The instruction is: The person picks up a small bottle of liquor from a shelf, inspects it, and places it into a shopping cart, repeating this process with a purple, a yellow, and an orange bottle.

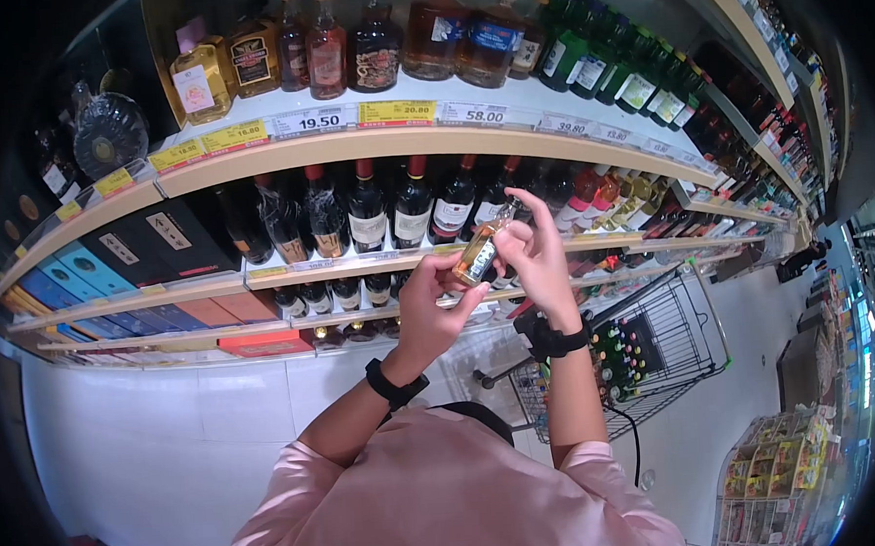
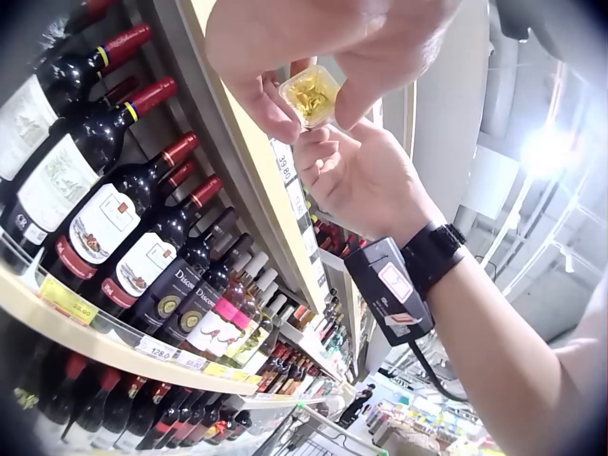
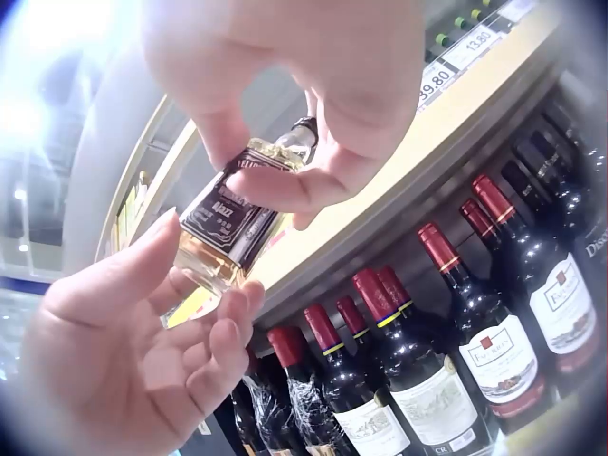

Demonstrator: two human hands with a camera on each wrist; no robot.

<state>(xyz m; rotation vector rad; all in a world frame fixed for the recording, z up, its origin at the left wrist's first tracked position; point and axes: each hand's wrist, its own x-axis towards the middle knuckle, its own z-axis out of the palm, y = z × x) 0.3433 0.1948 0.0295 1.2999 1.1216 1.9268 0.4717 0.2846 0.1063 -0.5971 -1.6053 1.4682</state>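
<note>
A small square liquor bottle [image 1: 477,256] with amber liquid and a black label is held tilted between both hands, in front of the shelves. My left hand [image 1: 433,300] holds its base end between thumb and fingers; the left wrist view looks onto the clear bottom of the bottle [image 2: 311,96]. My right hand [image 1: 541,264] grips the upper part near the neck. In the right wrist view the right thumb lies across the label, and fingers curl behind the dark neck ring [image 3: 304,126]. The cap end is partly hidden by the right hand [image 3: 313,76].
Liquor bottles [image 1: 325,49] line the upper shelf above price tags [image 1: 396,113]. Red-capped wine bottles [image 1: 367,213] fill the shelf below, close behind my hands. A shopping cart [image 1: 669,321] holding green bottles [image 1: 619,361] stands at right. A snack rack [image 1: 778,473] is farther right.
</note>
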